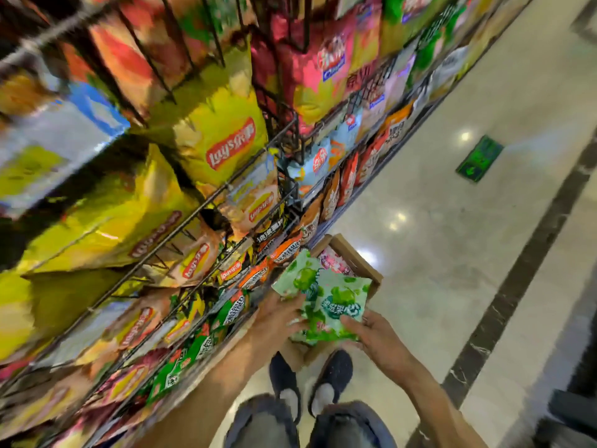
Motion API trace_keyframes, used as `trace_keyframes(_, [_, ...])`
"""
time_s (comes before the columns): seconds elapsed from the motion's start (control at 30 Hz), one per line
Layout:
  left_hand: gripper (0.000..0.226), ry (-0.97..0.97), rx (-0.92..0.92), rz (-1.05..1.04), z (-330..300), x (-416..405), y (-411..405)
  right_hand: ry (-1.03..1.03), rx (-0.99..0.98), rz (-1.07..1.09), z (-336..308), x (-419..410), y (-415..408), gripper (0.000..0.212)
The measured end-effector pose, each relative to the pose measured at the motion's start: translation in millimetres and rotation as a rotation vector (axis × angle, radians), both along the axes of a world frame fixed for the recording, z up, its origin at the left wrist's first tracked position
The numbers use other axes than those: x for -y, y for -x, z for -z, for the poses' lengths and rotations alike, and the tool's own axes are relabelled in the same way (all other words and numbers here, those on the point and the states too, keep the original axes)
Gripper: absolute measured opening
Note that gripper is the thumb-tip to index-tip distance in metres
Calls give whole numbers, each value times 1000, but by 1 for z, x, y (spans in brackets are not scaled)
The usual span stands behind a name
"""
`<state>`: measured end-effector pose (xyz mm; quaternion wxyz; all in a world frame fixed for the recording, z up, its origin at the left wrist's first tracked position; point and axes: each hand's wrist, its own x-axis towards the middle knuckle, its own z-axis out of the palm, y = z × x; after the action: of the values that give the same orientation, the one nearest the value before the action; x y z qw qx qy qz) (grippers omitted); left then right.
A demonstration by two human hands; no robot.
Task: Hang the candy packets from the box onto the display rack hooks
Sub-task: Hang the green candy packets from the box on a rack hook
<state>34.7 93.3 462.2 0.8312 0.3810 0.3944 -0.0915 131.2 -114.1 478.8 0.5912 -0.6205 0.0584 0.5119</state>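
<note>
Green-and-white candy packets (336, 302) are held in a small bunch above a cardboard box (355, 258) that stands on the floor by the rack. My left hand (279, 313) grips the bunch from the left side. My right hand (374, 337) holds its lower right corner, thumb on the front packet. A pink packet (334, 261) lies inside the box. The wire display rack (193, 215) rises on the left, packed with hanging snack bags. Its hooks are hidden behind the bags.
Yellow chip bags (223, 140) and other snack bags fill the rack's tiers. My two feet in dark slippers (310, 379) stand just below the box. Polished floor with a dark stripe (523, 270) and a green floor sticker (479, 158) stretches to the right.
</note>
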Motion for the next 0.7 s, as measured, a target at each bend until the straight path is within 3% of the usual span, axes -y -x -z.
trace_keyframes(0.07, [42, -47, 23, 7, -23, 11, 7, 7, 22, 8, -31, 0, 16, 31])
trace_keyframes(0.2, [66, -96, -38, -23, -73, 19, 24, 39, 67, 61, -79, 8, 44, 30])
trace_keyframes(0.33, [37, -176, -36, -75, -108, 12, 42, 82, 158, 57, -123, 22, 61, 24])
trace_keyframes(0.43, [28, -233, -43, -140, -136, 9, 61, 79, 220, 60, -152, 30, 68, 23])
trace_keyframes(0.57, [62, -296, -48, -183, -153, 11, 104, 36, 285, -36, -178, 39, 75, 28])
trace_keyframes(0.7, [69, -424, -32, -183, -169, 25, 148, -38, 347, -200, -198, 40, 83, 30])
